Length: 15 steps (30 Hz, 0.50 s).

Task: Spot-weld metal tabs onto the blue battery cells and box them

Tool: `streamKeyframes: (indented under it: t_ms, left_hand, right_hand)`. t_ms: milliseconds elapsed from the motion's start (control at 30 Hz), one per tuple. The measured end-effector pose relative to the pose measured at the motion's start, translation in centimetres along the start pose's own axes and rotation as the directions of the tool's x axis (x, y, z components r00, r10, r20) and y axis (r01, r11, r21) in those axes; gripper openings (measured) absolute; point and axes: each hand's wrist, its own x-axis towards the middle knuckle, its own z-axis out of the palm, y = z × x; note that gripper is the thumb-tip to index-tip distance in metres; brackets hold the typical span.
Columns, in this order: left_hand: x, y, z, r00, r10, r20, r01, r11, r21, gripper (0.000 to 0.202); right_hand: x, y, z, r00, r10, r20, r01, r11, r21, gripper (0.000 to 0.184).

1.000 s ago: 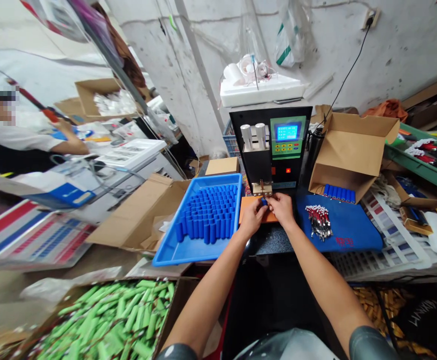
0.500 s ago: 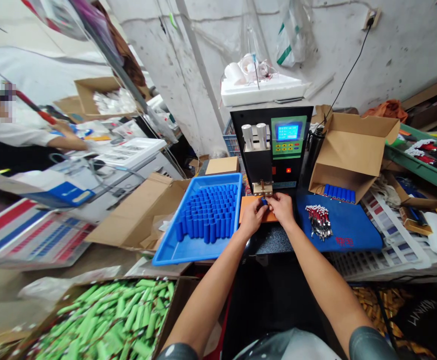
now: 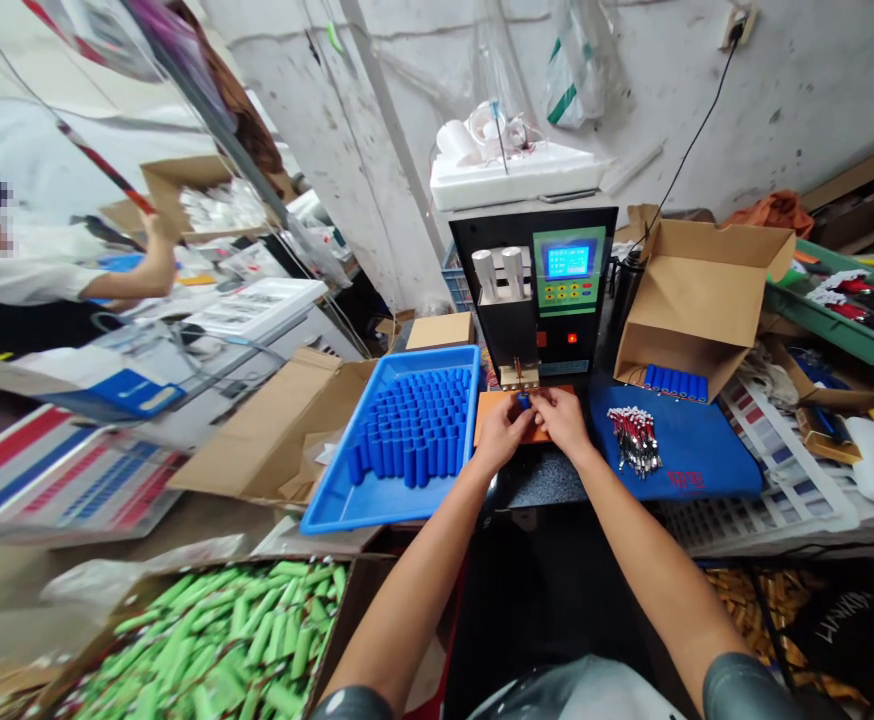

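Note:
A blue cylindrical battery cell point(image 3: 524, 402) stands under the electrode tips of a black spot welder point(image 3: 557, 350), above an orange pad point(image 3: 491, 405). My left hand point(image 3: 502, 430) is closed, its thumb and fingers gripping the cell from the left. From the right, my right hand point(image 3: 561, 420) reaches in with pinched fingertips at the cell's top, close to the welder tips. What those fingertips hold is too small and covered to make out. Left of my hands, a blue tray point(image 3: 377, 512) holds many upright blue cells point(image 3: 414, 425).
On the right, red and black wire leads point(image 3: 634, 440) lie on a blue mat point(image 3: 684, 440) before an open cardboard box point(image 3: 696, 300) with a row of blue cells point(image 3: 675, 383). Green packs point(image 3: 234, 640) fill a box at lower left. A co-worker point(image 3: 24, 280) sits far left.
Both my hands stay at the welder, with only slight finger movement at the cell. The view has shifted slightly. The co-worker's arm has risen at the left.

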Motion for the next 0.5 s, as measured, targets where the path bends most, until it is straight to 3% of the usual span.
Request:
streamKeyframes:
  t_ms: [133, 300, 400, 500]
  left_hand:
    - [0.1, 0.1, 0.0, 0.998, -0.055, -0.017, 0.054, 0.997, -0.05, 0.024]
    - [-0.9, 0.7, 0.0, 0.992, -0.123, 0.007, 0.124, 0.992, -0.034, 0.027]
    - [-1.5, 1.8, 1.1, 0.993, -0.107, 0.054, 0.112, 0.989, -0.099, 0.034]
    - [-1.3, 3.4, 3.5, 0.99, -0.095, 0.101, 0.112, 0.976, -0.184, 0.04]
  right_hand:
    - [-1.5, -1.3, -2.5, 0.997, -0.012, -0.076, 0.016, 0.999, 0.043, 0.035]
    - [-3.6, -3.0, -10.0, 0.966, -0.086, -0.242, 0.1, 0.994, 0.046, 0.032]
    - [-4.6, -2.4, -15.7, 0.911, -0.112, -0.397, 0.136, 0.99, 0.031, 0.03]
    - [-5.6, -0.1, -20.3, 0.822, -0.113, -0.558, 0.139, 0.99, 0.004, 0.03]
